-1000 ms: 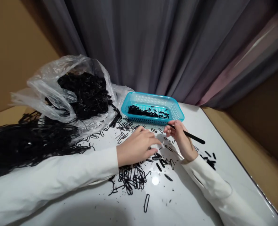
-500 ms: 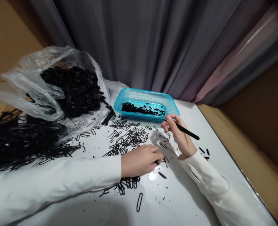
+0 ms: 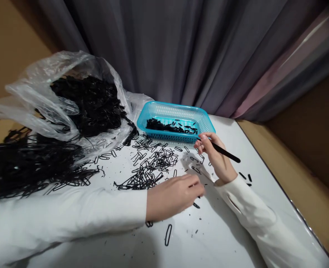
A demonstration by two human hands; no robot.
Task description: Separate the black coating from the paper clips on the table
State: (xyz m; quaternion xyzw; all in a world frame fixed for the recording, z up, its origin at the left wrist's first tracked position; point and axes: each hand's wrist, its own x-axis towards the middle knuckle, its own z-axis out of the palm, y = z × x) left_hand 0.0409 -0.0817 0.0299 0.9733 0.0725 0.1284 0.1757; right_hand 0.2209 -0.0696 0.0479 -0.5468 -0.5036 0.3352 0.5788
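Note:
My left hand [image 3: 178, 195] hovers low over the white table [image 3: 209, 238], its fingers curled together. Whatever its fingertips hold is hidden; a small dark piece [image 3: 196, 205] lies just below them. In my right hand [image 3: 216, 156] is a slim black tool with a rounded end, which looks like tweezers [image 3: 226, 152]. Its tip points toward the front rim of a blue plastic basket [image 3: 178, 136]. Inside the basket lie many small black strips [image 3: 164, 125]. Thin black loops [image 3: 161, 160] are heaped on the table between the basket and my left hand.
At the left a clear plastic bag [image 3: 33, 80] holds a mass of black strips [image 3: 92, 104]. A tangled black pile [image 3: 27, 167] spreads in front of it. One long loop [image 3: 168, 235] lies near me. A grey curtain [image 3: 158, 48] hangs behind the table.
My left hand has moved right, away from the heaped loops, with its fingers still curled. The right hand keeps its hold on the tweezers beside the basket. The whole view has shifted slightly.

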